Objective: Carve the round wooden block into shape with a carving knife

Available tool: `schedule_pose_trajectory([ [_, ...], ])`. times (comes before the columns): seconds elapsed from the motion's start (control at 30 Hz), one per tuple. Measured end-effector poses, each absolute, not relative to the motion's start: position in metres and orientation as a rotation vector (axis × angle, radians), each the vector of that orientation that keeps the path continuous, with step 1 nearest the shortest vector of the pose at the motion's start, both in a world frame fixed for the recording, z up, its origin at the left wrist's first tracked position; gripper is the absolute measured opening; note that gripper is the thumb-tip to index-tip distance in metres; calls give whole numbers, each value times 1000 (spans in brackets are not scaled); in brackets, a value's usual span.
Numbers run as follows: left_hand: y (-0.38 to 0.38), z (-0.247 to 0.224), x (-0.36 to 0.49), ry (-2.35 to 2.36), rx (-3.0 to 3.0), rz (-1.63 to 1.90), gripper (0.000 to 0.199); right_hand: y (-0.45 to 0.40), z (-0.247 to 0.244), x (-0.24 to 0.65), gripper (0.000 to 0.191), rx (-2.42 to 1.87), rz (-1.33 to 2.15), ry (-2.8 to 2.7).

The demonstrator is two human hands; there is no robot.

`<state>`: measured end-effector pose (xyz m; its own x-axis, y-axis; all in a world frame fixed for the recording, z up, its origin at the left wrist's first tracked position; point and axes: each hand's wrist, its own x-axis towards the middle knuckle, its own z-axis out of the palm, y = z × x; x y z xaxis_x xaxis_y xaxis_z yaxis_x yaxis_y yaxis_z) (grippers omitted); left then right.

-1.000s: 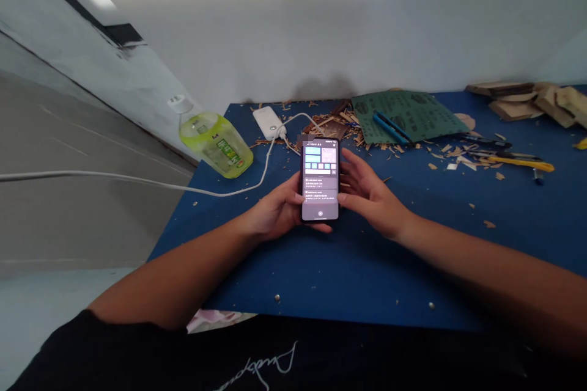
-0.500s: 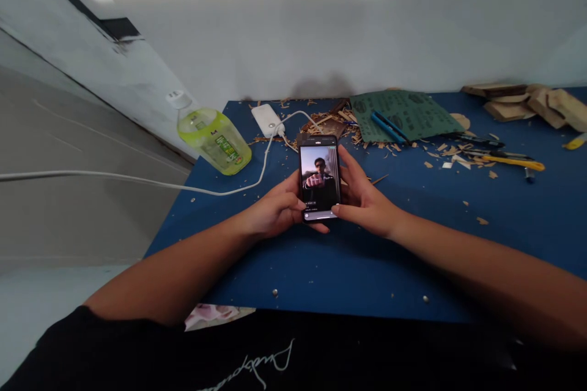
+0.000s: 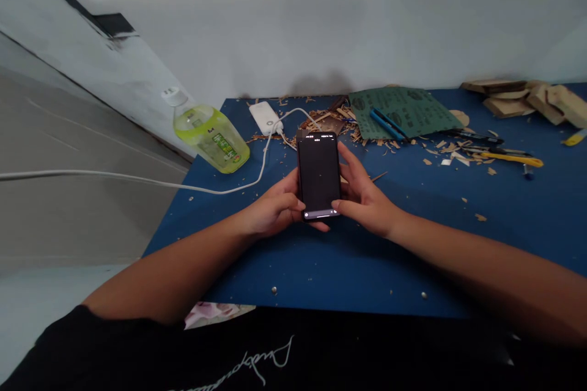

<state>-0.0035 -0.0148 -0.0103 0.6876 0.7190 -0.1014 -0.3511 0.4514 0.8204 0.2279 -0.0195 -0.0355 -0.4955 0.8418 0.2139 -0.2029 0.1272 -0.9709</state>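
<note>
A smartphone (image 3: 319, 174) is held upright between both hands above the blue table, its screen mostly dark with a light bar along the bottom. My left hand (image 3: 277, 208) grips its left side, thumb at the lower left corner and a finger reaching under the bottom edge. On the other side, my right hand (image 3: 367, 198) closes round the right edge, its thumb on the lower right of the screen. A white cable (image 3: 215, 192) loops behind the phone from a white power bank (image 3: 263, 117); where it ends is hidden.
A bottle of yellow-green liquid (image 3: 215, 139) leans at the left. Behind the phone lie wood shavings, green sandpaper (image 3: 413, 111) and a blue pen-like tool (image 3: 389, 126). Rightward are a yellow-handled knife (image 3: 513, 159), dark tools and wooden blocks (image 3: 513, 101) on the blue table (image 3: 348, 275).
The phone's screen has gone from a picture of a person to nearly all dark. Both hands keep the same grip, and the view has shifted very slightly.
</note>
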Motion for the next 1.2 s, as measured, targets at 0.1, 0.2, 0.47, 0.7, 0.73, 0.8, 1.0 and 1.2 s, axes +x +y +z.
schedule_pose_trajectory([
  [0.1,-15,-10,-4,486,874,697,87,-19,-34,228,107,-650,1508,-1501],
  [0.2,-16,-10,-3,512,877,697,85,-19,-31,228,109,-669,1511,-1498],
  [0.47,-16,-10,-2,525,871,721,84,-18,-36,228,120,-627,1502,-1584],
  [0.7,-17,-11,-3,513,911,711,84,-17,-36,230,124,-597,1496,-1655],
  [0.73,-17,-11,-3,512,916,711,85,-17,-34,230,124,-604,1492,-1660],
  [0.8,-17,-11,-3,505,923,706,86,-18,-32,229,126,-626,1473,-1672],
  [1.0,-18,-11,-2,486,931,710,91,-20,-30,227,126,-663,1401,-1681],
  [1.2,-18,-10,-2,492,919,712,88,-20,-31,229,112,-648,1477,-1585],
])
